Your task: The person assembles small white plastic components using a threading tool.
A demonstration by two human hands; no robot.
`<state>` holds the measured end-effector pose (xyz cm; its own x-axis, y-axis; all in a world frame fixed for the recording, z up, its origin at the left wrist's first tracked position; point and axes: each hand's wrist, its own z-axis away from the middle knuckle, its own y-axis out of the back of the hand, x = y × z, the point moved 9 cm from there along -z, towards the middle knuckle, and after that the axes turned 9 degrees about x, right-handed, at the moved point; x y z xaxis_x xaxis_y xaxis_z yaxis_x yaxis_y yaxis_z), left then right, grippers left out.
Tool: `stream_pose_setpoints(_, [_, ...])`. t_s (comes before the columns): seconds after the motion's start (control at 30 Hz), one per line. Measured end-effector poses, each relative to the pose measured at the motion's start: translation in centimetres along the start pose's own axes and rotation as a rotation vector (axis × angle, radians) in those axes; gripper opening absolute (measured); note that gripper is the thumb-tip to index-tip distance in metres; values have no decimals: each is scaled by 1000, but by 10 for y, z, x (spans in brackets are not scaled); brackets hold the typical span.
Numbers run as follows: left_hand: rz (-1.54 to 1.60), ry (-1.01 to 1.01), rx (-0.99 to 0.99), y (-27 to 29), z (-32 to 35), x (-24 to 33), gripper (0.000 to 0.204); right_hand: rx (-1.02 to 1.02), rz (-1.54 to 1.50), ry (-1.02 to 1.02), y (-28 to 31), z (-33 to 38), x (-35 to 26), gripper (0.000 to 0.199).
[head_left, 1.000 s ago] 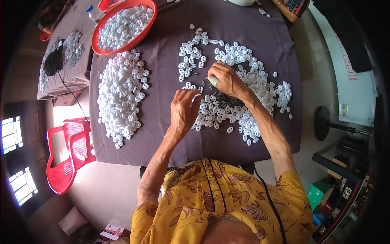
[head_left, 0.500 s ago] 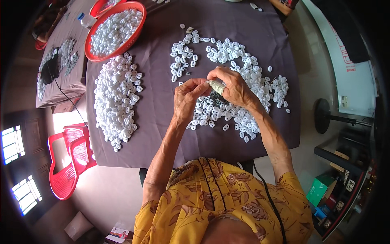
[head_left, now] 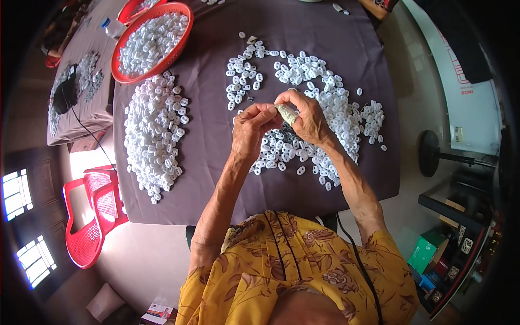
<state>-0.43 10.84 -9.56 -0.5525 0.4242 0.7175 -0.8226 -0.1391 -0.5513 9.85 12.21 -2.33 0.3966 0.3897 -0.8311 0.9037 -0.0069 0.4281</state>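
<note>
My left hand (head_left: 253, 125) and my right hand (head_left: 307, 116) meet over the table, fingertips almost touching. Both are closed in a pinch; whatever lies between the fingertips is too small and covered to make out. A pale cream wrapping (head_left: 287, 114) shows at my right hand, seemingly around the thumb. Below the hands is a small heap of dark thin bits (head_left: 290, 132), partly covered. Around it lie many white oval plastic pieces (head_left: 274, 151) with two dark openings each, spreading beneath my right wrist and beyond.
A long heap of white pieces (head_left: 153, 138) lies on the left of the brown tablecloth (head_left: 216, 189). Behind it stands a red basket (head_left: 187, 32) full of them. A red chair (head_left: 86, 244) is at the left, a second table (head_left: 100, 122) beyond. A black stand (head_left: 429, 154) is at the right.
My hands stay together in nearly the same place. The right hand has tilted slightly, and the right forearm has shifted a little to the left.
</note>
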Motion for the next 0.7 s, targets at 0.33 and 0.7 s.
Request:
stream_pose_setpoints(0.33, [-503, -304, 127, 7, 12, 23, 11, -92, 112, -96, -4, 5, 4, 5])
stream_pose_setpoints(0.7, [-732, -336, 74, 0, 11, 22, 14, -31, -72, -207, 9, 10, 18, 5])
